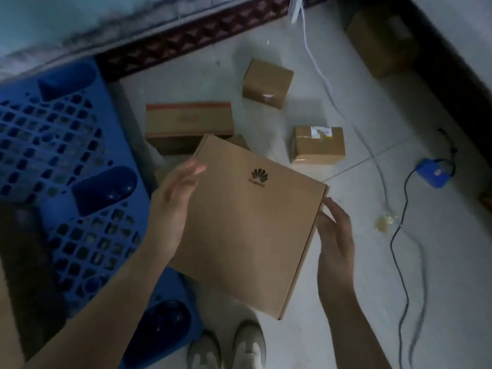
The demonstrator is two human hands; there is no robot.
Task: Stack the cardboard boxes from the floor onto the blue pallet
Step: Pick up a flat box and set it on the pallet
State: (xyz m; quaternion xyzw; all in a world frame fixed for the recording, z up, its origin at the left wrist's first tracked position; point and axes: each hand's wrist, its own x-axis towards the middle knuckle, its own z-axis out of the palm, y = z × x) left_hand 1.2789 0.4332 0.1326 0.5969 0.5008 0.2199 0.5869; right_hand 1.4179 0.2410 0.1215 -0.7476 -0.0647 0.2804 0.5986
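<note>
Cardboard, plain brown and crisp-cornered, makes up the flat box point(247, 235) in hand. It is a shallow mailer with a dark petal logo printed near its far edge and a lid seam along its right side. It is held off the floor at the centre of the view. Its near-left corner overlaps the edge of the blue pallet point(53, 161), which lies at 9 o'clock.

The left grip point(173, 209) lies with fairly straight fingers over the box's left edge, though blur hides the thumb. The right grip point(334, 233) presses flat against the right side wall, fingers pointing away from the body. The box seems carried by a squeeze between 2 flat palms, not by curled fingers.

To do this step well, I judge, keep the pressure even and the box level, then swing it toward 9 o'clock. Lower it flat onto the grid, clear of the rounded humps that stand up from it. It looks wide and flat enough to suit a bottom layer.

On the floor beyond lie a long box with red tape point(189, 123) at 11 o'clock, a small box point(267, 82) at 12 o'clock and a labelled box point(318, 145) at 1 o'clock. Cables point(399, 249) and a blue device point(434, 174) lie at 3 o'clock, and pale shoes point(226, 350) at 6 o'clock.
</note>
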